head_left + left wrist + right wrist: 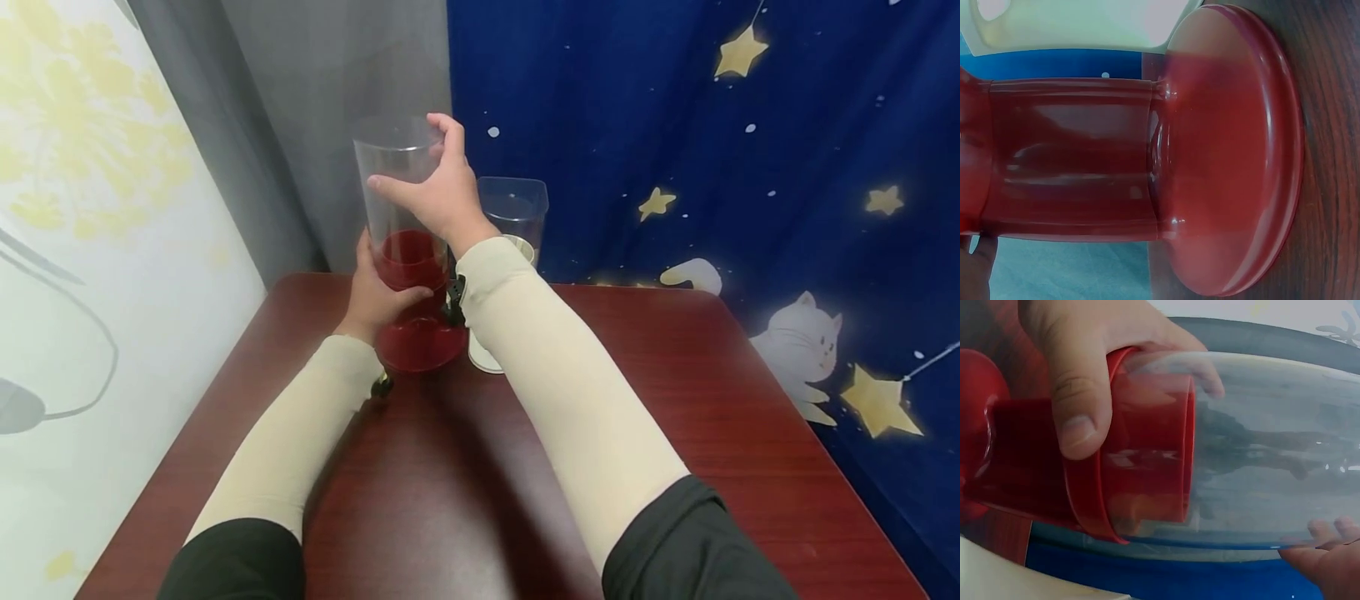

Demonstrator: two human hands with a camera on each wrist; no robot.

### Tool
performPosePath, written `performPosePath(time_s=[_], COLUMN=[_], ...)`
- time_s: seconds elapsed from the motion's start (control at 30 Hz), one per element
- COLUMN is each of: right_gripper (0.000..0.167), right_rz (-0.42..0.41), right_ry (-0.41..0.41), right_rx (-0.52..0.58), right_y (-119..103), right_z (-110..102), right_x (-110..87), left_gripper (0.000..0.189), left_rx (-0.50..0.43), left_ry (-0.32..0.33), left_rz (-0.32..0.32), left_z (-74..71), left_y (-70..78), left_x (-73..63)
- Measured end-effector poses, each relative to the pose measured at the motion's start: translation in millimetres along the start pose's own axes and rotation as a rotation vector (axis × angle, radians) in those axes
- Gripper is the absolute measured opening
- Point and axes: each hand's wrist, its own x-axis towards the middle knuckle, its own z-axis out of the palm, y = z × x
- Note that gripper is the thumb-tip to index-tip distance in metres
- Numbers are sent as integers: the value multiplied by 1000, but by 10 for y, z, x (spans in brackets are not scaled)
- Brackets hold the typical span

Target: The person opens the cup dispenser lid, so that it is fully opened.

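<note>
A red stand [420, 342] with a round foot rests on the table, upright. A clear cylinder [401, 200] sits over the stand's red upper collar [1147, 444]. My left hand [377, 296] grips the stand at that collar, its thumb across the front in the right wrist view. Higher up, my right hand [442, 187] holds the clear cylinder from its right side, thumb in front and fingers toward the back. In the left wrist view the stand's foot [1235, 150] and column [1072, 162] fill most of the picture; only part of the left hand [979, 269] shows.
Right of the red stand is a clear squarish container [525, 196] on a white base [483, 357], partly hidden by the right forearm. Both stand near the back of the dark red wooden table [645, 375]. Behind hang a grey curtain [300, 125] and a blue star-patterned curtain [600, 125].
</note>
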Motion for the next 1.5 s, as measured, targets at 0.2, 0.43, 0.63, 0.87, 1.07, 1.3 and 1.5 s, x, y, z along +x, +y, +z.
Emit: performPosePath(time_s=[0.2,0.43,0.63,0.87,1.07,1.3,1.5], right_gripper=[104,103,103,102,101,96,86], right_rz=[-21,-46,-38,-23,-36,-94,-119], right_ry=[34,41,74,126,132,139,154], right_rx=[-13,7,28,62,83,82,85], right_y=[8,-13,-27,-29,-16,13,7], right_z=[-14,37,34,37,47,66,34], right_x=[-10,-6,13,34,26,27,28], left_gripper=[132,130,130,128,126,124,123], left_rx=[6,7,8,22,-1,-12,26], left_ry=[-40,-26,-29,-26,-39,-53,-40], left_rz=[-22,-15,18,12,-4,-5,20], left_z=[19,-11,3,-4,-12,-12,-19], left_y=[15,14,1,-19,-32,0,6], left_x=[19,2,11,-4,-7,-28,-26])
